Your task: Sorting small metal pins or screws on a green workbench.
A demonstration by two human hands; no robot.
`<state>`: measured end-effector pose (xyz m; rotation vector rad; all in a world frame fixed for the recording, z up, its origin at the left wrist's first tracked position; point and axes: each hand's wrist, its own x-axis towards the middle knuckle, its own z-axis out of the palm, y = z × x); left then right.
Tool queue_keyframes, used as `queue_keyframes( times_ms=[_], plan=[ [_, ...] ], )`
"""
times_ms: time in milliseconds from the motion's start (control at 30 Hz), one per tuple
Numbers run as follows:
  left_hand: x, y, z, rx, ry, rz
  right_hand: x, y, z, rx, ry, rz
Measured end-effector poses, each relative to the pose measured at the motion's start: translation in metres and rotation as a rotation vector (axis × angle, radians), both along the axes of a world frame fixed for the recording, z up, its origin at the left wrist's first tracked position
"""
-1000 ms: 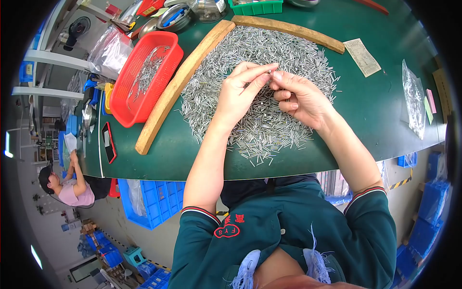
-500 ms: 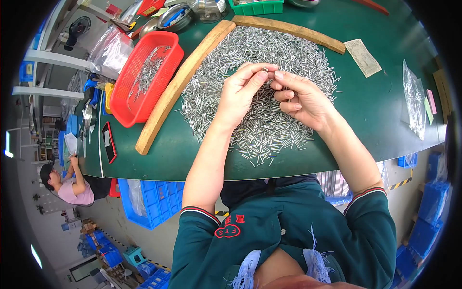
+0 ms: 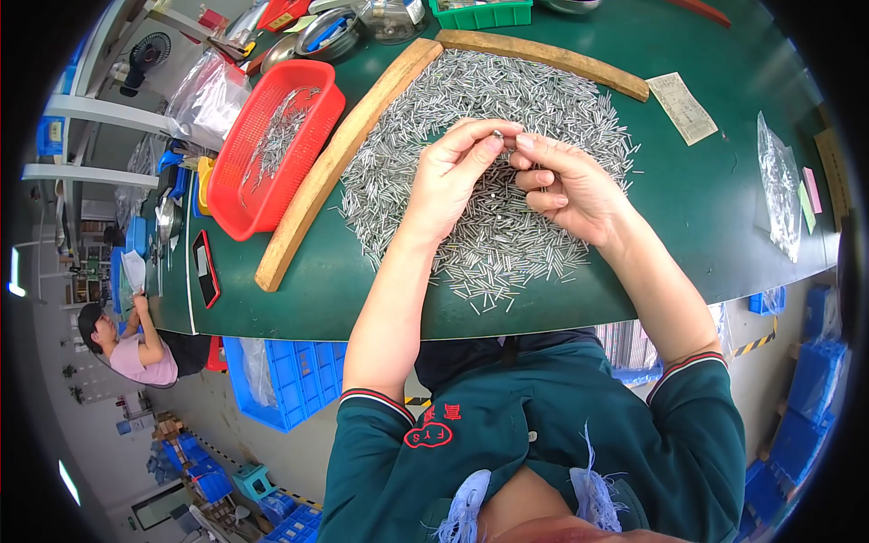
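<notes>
In the middle of the frame, the left hand [image 3: 455, 172] and the right hand [image 3: 563, 185] are meeting fingertip to fingertip above a broad heap of small metal pins [image 3: 425, 136] that is spreading across the green counter [image 3: 724, 208]. The left hand is curling its fingers in, with thumb and forefinger pinching a small metal piece [image 3: 499, 135] at the point where the two hands are touching; the right hand is also closing its thumb and forefinger on that same spot, while its other fingers are folding loosely toward the palm. What exactly the pinched piece is, is too small to tell. Two wooden strips are bordering the heap: a long one [image 3: 344, 154] is running diagonally along its left side, and another [image 3: 543, 59] is lying along its upper edge toward the upper right. Just left of the long strip, a red basket [image 3: 243, 195] is sitting with more pins inside it. A black phone [image 3: 205, 269] is lying near the counter's left edge, below the basket. A slip of paper [image 3: 681, 107] is resting in the upper right, and a clear bag [image 3: 778, 185] is lying near the right edge. In the lower left of the frame, another person [image 3: 127, 339] is sitting beside blue crates [image 3: 281, 394].
</notes>
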<state>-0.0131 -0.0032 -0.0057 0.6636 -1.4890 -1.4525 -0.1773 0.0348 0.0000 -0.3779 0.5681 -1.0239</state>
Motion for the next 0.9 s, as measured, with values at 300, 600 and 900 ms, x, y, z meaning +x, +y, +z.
queue_keyframes(
  times_ms=[300,600,900],
  plan=[
    [-0.001,0.000,-0.001,-0.007,-0.005,0.014,0.001,0.000,0.002,-0.010,0.013,-0.008],
    [-0.007,0.007,-0.003,-0.741,-0.534,0.386,0.004,-0.002,-0.005,-0.048,0.164,-0.064],
    [-0.008,0.011,0.000,-0.617,-0.476,0.348,0.001,-0.003,-0.006,0.123,-0.166,0.066]
  ],
)
